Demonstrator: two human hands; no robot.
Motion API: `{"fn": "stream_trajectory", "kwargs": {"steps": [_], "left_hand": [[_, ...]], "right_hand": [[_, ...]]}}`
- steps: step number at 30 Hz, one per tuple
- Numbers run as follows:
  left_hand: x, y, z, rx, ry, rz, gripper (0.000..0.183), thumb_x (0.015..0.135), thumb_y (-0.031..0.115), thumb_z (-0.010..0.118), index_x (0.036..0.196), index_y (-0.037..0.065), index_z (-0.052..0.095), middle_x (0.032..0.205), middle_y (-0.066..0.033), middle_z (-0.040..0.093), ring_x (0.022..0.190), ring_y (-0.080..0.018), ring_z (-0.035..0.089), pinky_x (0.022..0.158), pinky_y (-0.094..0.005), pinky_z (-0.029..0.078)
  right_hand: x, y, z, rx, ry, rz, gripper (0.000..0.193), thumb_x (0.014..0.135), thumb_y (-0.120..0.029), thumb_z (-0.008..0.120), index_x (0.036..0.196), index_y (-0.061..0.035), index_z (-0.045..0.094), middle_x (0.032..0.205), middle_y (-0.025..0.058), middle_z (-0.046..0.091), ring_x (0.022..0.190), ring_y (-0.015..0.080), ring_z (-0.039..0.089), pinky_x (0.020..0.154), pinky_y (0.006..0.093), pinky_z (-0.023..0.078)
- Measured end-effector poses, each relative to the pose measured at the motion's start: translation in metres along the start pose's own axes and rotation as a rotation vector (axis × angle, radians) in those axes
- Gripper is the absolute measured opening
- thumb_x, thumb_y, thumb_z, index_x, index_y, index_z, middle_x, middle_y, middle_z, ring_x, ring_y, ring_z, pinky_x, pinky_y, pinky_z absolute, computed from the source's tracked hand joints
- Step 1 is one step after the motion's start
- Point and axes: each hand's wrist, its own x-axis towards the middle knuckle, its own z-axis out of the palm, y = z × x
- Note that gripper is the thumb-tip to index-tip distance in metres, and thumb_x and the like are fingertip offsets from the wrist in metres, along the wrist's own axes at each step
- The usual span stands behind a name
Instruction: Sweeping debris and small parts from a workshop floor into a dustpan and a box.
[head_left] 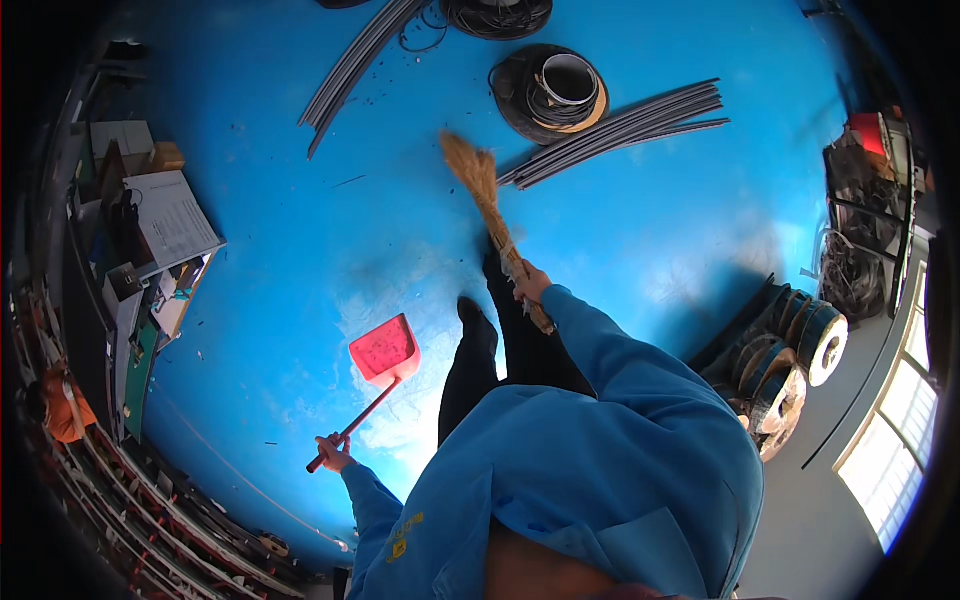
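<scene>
My right hand (532, 283) is closed round the handle of a straw broom (482, 183), whose bristles fan out ahead of me, left of a bundle of grey rods. Down at the left, my left hand (336, 453) grips the dark red handle of a pink dustpan (385, 350). The pan's open side points away from me, and a little dark dirt seems to lie in it. Dark specks and thin scraps are scattered on the blue floor, mostly beyond the broom's bristles.
Grey rods (630, 130) lie beside a cable reel (569, 79), with more rods (365, 60) at the far left. Boxes (172, 218) and shelving line the left side. Wrapped spools (775, 385) stand at the right, near a rack (868, 205) of black coils.
</scene>
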Motion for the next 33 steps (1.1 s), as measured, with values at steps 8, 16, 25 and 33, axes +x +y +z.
{"fn": "stream_trajectory", "kwargs": {"steps": [8, 16, 25, 33], "left_hand": [[-0.047, 0.029, 0.032, 0.078, 0.073, 0.032, 0.031, 0.086, 0.037, 0.056, 0.074, 0.009, 0.052, 0.066, -0.0028, 0.056, 0.069, -0.0165, 0.058, 0.056, -0.0324, 0.051], [-0.085, 0.053, 0.066, 0.01, 0.156, -0.003, 0.029, 0.085, 0.036, 0.056, 0.073, 0.01, 0.051, 0.065, -0.0026, 0.056, 0.07, -0.0164, 0.059, 0.055, -0.0355, 0.052], [-0.094, 0.072, 0.091, 0.013, 0.205, -0.029, 0.03, 0.086, 0.034, 0.054, 0.069, 0.011, 0.048, 0.063, -0.0032, 0.056, 0.069, -0.0169, 0.059, 0.053, -0.0324, 0.053], [-0.092, 0.081, 0.109, 0.001, 0.136, -0.019, 0.03, 0.086, 0.034, 0.054, 0.069, 0.011, 0.048, 0.065, -0.0031, 0.056, 0.07, -0.0168, 0.058, 0.054, -0.0325, 0.053]], "right_hand": [[0.015, -0.113, -0.098, -0.323, 0.0, -0.224, 0.091, 0.055, -0.008, 0.068, 0.137, -0.0175, 0.03, 0.096, 0.0165, 0.061, 0.076, 0.0326, 0.058, 0.067, 0.0373, 0.049], [0.153, -0.162, -0.136, -0.483, 0.117, -0.125, 0.093, 0.056, -0.011, 0.067, 0.139, -0.0182, 0.025, 0.093, 0.0188, 0.061, 0.072, 0.0341, 0.057, 0.061, 0.0396, 0.048], [0.044, -0.121, -0.123, -0.145, -0.126, -0.117, 0.09, 0.055, -0.012, 0.067, 0.137, -0.0148, 0.029, 0.098, 0.0164, 0.06, 0.078, 0.0325, 0.057, 0.066, 0.0378, 0.048], [0.06, -0.108, -0.106, -0.309, 0.112, -0.029, 0.088, 0.057, -0.006, 0.067, 0.137, -0.0198, 0.032, 0.093, 0.0134, 0.06, 0.073, 0.0267, 0.057, 0.063, 0.035, 0.048]]}}
